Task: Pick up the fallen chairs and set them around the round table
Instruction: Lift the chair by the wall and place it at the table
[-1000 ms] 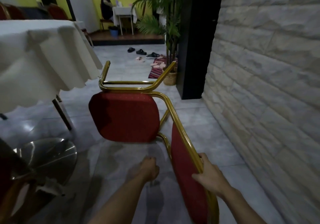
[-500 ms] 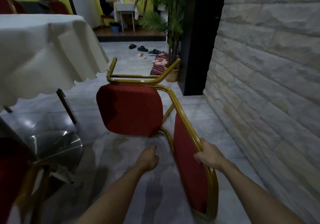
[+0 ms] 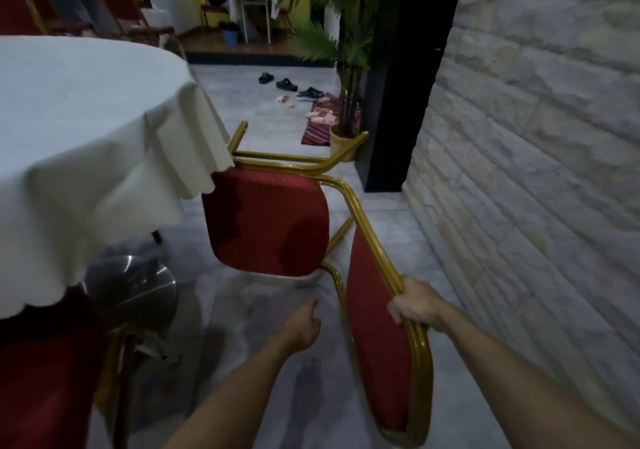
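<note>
Chair-wise, the one being handled is a red padded banquet chair with a shiny gold tube frame (image 3: 266, 223). It's tilted off its feet, with the squarish seat pad stood up on edge and the legs poking away toward a potted palm (image 3: 346, 77). It sits between the round table under a white scallop-edged cloth (image 3: 86, 136) and the rough pale stone-block wall (image 3: 536, 136). The right hand (image 3: 415, 304) is wrapped around the gold tubing on the edge of the rounded backrest, fingers curled over the red fabric. The left hand (image 3: 303, 324) is loosely curled and holds nothing, hanging over the grey marbled floor tiles (image 3: 242, 362). A polished steel disc base (image 3: 135, 289) shows under the cloth, beside a second red chair (image 3: 45, 362).
</note>
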The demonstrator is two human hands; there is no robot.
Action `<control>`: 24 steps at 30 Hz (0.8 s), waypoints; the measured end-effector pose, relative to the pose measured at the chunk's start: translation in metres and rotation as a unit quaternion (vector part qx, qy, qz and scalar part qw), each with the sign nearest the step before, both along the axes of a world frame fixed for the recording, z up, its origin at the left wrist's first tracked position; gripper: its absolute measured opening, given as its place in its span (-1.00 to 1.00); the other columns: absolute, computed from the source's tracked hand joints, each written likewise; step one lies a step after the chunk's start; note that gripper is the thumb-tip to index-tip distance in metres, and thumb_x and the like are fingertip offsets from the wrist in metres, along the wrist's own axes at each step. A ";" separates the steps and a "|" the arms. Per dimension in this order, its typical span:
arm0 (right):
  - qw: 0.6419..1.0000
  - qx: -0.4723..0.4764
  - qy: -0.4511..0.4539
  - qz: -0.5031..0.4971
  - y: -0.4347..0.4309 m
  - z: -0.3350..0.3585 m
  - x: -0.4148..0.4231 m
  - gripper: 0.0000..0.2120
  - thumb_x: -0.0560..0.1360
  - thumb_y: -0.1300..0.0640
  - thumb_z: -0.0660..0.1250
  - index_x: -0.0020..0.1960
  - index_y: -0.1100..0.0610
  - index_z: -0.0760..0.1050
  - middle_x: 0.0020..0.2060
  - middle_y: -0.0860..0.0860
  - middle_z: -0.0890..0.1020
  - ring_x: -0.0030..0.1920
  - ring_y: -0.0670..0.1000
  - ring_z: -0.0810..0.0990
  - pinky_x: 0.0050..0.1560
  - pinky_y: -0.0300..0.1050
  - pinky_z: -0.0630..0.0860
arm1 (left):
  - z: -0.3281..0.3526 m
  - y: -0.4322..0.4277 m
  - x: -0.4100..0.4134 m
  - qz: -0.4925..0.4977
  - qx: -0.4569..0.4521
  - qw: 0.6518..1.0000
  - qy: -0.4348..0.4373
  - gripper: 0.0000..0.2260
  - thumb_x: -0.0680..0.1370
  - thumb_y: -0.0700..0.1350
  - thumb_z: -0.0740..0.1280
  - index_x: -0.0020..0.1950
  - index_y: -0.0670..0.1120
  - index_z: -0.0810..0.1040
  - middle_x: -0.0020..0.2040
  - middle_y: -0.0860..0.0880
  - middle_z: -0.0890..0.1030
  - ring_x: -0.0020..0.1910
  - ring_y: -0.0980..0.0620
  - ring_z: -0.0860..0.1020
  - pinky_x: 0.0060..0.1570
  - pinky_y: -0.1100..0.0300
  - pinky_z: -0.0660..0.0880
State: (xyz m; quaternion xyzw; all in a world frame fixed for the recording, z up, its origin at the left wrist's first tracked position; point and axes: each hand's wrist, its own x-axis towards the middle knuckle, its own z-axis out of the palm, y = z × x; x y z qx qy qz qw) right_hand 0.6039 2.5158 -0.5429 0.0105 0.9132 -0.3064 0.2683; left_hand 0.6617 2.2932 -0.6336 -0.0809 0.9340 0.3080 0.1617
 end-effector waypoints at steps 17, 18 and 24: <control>0.984 -0.015 -0.175 -0.022 -0.005 0.337 -0.011 -0.90 0.28 0.32 0.34 -0.20 0.22 0.53 -0.25 0.17 0.60 -0.31 0.12 0.62 -0.34 -0.10 0.60 | 0.317 0.018 0.037 -0.056 0.060 0.994 -0.077 -0.63 0.63 -0.12 0.10 0.42 -0.16 0.38 0.42 -0.15 0.44 0.38 -0.14 0.42 0.36 0.05 0.36; 0.984 -0.013 -0.172 -0.030 -0.005 0.347 -0.014 -0.89 0.27 0.32 0.36 -0.21 0.21 0.53 -0.25 0.16 0.60 -0.32 0.11 0.62 -0.35 -0.12 0.59 | 0.325 0.019 0.038 -0.061 0.064 0.992 -0.092 -0.64 0.63 -0.11 0.09 0.41 -0.14 0.40 0.40 -0.14 0.45 0.37 -0.13 0.43 0.35 0.04 0.37; 0.986 0.025 -0.057 -0.153 0.003 0.379 -0.060 -0.55 0.06 0.29 0.55 -0.07 0.28 0.56 -0.11 0.19 0.65 -0.16 0.17 0.64 -0.22 -0.02 0.65 | 0.346 0.030 0.043 -0.067 0.068 0.987 -0.128 -0.63 0.65 -0.11 0.07 0.46 -0.10 0.34 0.47 -0.09 0.39 0.43 -0.04 0.37 0.39 0.15 0.27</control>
